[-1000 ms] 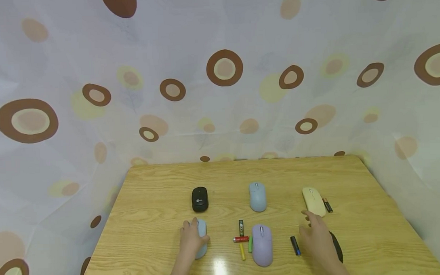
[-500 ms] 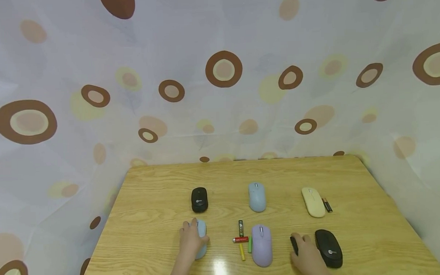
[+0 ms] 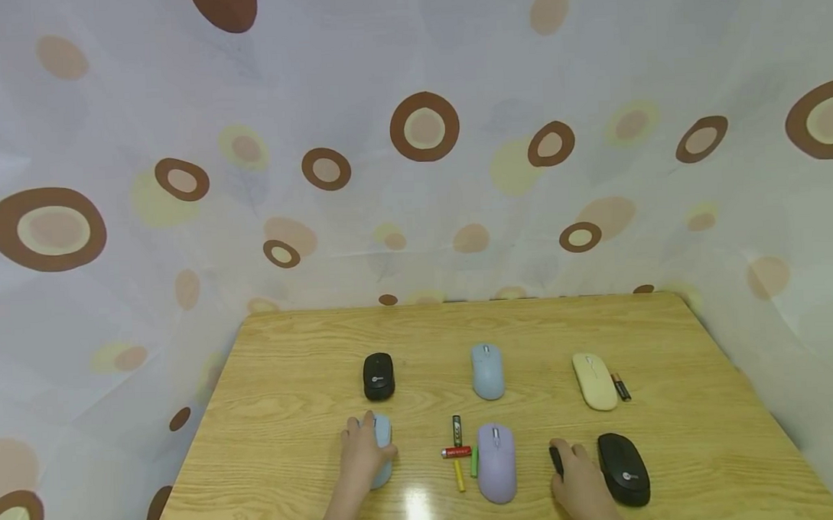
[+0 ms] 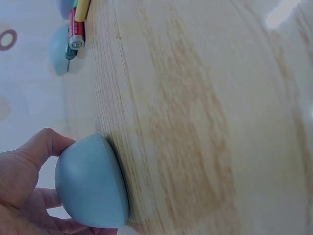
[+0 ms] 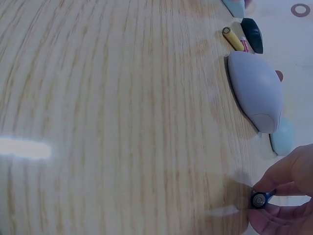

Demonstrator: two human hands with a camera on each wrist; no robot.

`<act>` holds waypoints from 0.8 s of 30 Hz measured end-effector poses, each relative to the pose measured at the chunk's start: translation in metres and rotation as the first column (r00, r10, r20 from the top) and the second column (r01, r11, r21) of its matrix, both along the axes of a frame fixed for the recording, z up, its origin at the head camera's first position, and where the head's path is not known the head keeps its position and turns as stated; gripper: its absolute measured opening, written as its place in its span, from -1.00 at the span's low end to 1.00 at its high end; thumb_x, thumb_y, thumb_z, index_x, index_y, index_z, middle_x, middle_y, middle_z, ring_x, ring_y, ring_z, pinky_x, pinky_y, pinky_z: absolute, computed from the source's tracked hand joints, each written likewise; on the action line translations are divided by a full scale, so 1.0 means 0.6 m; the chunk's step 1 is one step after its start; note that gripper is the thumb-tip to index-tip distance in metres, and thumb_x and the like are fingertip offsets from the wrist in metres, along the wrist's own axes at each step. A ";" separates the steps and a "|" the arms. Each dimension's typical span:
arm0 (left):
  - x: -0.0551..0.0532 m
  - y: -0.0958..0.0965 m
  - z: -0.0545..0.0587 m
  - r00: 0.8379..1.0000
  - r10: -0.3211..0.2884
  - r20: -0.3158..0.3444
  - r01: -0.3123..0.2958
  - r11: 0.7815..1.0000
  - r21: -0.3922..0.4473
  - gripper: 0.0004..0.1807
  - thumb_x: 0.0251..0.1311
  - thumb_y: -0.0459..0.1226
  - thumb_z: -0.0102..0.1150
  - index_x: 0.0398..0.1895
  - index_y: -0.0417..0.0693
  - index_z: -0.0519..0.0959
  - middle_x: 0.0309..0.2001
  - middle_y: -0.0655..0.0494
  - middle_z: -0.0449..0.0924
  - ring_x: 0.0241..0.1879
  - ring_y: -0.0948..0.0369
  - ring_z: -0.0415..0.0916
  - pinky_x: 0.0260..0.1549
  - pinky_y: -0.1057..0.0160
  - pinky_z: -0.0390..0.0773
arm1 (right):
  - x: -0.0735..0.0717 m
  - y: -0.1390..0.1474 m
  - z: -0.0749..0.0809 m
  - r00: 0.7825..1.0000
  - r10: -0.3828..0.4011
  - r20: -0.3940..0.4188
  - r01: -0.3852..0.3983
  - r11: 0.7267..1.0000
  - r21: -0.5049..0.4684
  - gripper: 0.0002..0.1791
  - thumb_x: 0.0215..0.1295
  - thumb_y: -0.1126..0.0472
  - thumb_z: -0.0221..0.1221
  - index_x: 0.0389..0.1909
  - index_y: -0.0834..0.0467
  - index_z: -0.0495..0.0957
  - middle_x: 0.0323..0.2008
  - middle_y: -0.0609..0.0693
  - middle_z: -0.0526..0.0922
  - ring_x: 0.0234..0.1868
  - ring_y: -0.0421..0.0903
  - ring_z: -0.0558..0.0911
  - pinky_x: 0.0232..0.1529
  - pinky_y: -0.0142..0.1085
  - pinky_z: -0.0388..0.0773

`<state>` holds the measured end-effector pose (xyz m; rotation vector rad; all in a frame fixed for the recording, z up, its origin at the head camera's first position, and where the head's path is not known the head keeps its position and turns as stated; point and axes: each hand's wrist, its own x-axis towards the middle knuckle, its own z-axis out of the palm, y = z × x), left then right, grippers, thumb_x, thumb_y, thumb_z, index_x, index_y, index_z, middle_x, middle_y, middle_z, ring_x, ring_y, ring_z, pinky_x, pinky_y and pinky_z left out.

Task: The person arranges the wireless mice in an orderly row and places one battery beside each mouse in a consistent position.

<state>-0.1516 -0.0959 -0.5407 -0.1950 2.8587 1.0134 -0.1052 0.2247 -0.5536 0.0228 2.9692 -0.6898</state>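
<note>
Circle-printed sheeting [image 3: 415,206] rises behind and beside a wood-grain tabletop [image 3: 291,425], meeting its far edge. Both hands are well apart towards the near side: the left hand [image 3: 361,455] grips a blue mouse [image 4: 90,181] left of centre, and the right hand [image 3: 581,485] pinches a dark battery [image 5: 258,199] on the right half. That battery is round and held at the fingertips, so a loose pinch could let it slip and roll; whether it touches the tabletop I cannot tell. Just beside the right hand, a large black mouse [image 3: 623,469] could be nudged by a careless swing. Forearms reach in from the near side, leaning towards each other; the left thumb lies along its mouse's right flank. Between the hands, a purple mouse [image 3: 496,464] sits beside a red battery [image 3: 456,452], green battery [image 3: 474,462], yellow battery [image 3: 459,476] and dark green battery [image 3: 457,431], which a sweeping wrist could scatter. Nearer the far edge lie a small black mouse [image 3: 378,377], a second blue mouse [image 3: 488,372] and, rightmost, a cream mouse [image 3: 595,381] with a copper-ended battery [image 3: 621,387] just beside it.
</note>
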 end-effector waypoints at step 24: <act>0.001 -0.001 -0.001 1.000 -0.003 -0.023 0.003 1.000 0.013 -0.20 -0.20 -0.28 0.39 0.16 -0.45 0.29 -0.07 -0.38 0.26 -0.14 -0.19 0.29 -0.29 -0.13 0.51 | -0.044 0.002 0.009 0.998 -0.064 -0.018 0.061 0.989 -0.134 -0.54 -0.04 0.45 0.16 -0.02 0.34 0.39 -0.41 0.18 0.46 -0.52 -0.07 0.43 -0.59 -0.26 0.37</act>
